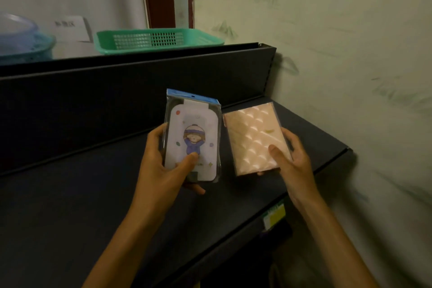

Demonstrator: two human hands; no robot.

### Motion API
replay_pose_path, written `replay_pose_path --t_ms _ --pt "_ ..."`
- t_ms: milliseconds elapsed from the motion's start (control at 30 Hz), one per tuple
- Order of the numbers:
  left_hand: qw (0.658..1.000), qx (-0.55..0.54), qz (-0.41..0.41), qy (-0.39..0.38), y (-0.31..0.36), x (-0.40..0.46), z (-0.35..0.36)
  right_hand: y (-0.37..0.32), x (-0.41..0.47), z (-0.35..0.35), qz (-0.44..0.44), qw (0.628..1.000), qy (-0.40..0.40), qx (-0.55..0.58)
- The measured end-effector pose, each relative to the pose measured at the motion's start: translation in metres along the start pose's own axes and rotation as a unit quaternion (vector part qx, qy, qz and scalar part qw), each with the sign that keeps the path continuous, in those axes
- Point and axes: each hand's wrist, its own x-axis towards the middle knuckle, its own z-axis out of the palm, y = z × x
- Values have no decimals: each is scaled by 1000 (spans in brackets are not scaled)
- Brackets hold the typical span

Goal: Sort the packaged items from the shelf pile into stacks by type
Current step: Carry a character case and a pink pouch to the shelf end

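from the head view, my left hand (161, 166) has its grip closed around a clear-wrapped cartoon packet (192, 138), thumb pressed on the front and fingers curled behind. it stands nearly upright above the dark shelf (70, 206). the packet has a blue header strip with a small hang hole at the top, and a white card printed with a drawn figure in a purple coat and striped hat, small dots and leaves scattered round it. there is a line of print near the bottom of the card, under my thumb, too small to read.

my right hand (292, 156) has its grip closed on a pink quilted packet (254, 138), thumb on the glossy front, fingers wrapped round the right edge. it sits just beside the cartoon packet, tilted slightly, also held over the shelf near the corner by the wall. it carries a small yellowish mark, no legible writing.

on the shelf's front edge is a yellow and green price label (274, 216) (its print is unreadable). behind the shelf's back panel stand a green basket (159, 40), a blue basket (25, 49) and a white sign card (70, 28) with blurred characters.
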Motion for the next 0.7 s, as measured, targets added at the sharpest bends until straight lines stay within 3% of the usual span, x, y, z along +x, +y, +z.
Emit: replay_pose_path --t_ms 700 --pt "985 45 -46 162 -55 76 131 58 175 -95 61 987 -142 -39"
